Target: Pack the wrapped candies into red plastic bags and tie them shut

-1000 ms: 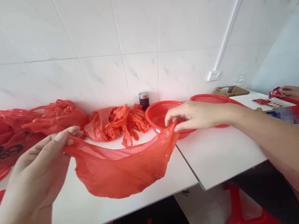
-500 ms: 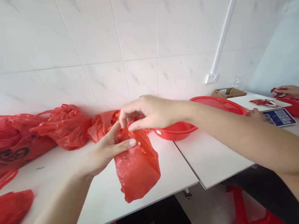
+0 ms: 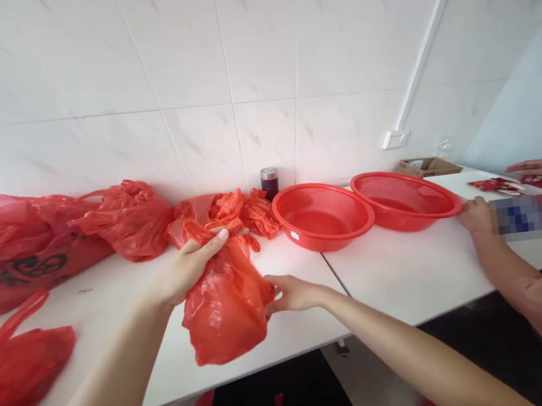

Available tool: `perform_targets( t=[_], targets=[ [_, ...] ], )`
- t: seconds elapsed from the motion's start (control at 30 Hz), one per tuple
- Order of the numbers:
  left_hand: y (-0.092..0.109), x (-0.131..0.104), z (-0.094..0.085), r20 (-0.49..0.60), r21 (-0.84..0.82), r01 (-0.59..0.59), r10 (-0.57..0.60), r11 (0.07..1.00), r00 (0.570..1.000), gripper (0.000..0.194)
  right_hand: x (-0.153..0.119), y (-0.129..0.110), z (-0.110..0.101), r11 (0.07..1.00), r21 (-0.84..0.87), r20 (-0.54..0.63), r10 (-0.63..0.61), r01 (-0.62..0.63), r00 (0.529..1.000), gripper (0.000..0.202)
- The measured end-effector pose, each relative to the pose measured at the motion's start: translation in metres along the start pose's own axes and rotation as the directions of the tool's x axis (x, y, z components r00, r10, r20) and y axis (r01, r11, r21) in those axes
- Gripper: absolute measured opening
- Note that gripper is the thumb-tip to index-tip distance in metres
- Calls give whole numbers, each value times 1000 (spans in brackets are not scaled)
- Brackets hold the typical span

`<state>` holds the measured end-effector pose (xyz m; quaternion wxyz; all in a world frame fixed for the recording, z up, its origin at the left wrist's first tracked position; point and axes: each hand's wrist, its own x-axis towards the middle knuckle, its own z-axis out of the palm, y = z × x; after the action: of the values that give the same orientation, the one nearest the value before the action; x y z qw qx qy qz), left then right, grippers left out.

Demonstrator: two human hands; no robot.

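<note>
- Whereas a second before the red bag (image 3: pixel 224 301) was stretched open, it hung bunched above the white table (image 3: pixel 399 279).
- Left hand (image 3: pixel 190 269) pinched its top.
- Right hand (image 3: pixel 292 292) cupped its side.

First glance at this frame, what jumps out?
Red against white: the person's left hand and right hand hold a crumpled red plastic bag over the white table. Behind it, more red bags pile along the tiled wall, and two red mesh baskets sit side by side to the right.
</note>
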<state>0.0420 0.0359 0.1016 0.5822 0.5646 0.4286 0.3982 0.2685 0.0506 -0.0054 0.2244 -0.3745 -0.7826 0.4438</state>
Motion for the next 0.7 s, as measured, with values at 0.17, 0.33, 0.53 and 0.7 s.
perform_targets(
  t=[0.17,0.33,0.53,0.7],
  targets=[
    [-23,6,-42,-220,19,-37,41,999,975,42,-3,-12,-2,968,221,-235,-61,114,970,18],
    [-63,18,-63,-271,-201,-18,-38,979,962,48,-4,-47,-14,981,20,-149,-190,195,970,10],
    [-60,17,-51,-191,-247,20,-69,969,979,45,-13,-27,-35,999,-34,-164,-24,19,986,11],
    [-36,14,-28,-69,-111,-52,44,992,997,42,-25,2,-63,972,-10,-185,230,-236,955,13]
  ],
)
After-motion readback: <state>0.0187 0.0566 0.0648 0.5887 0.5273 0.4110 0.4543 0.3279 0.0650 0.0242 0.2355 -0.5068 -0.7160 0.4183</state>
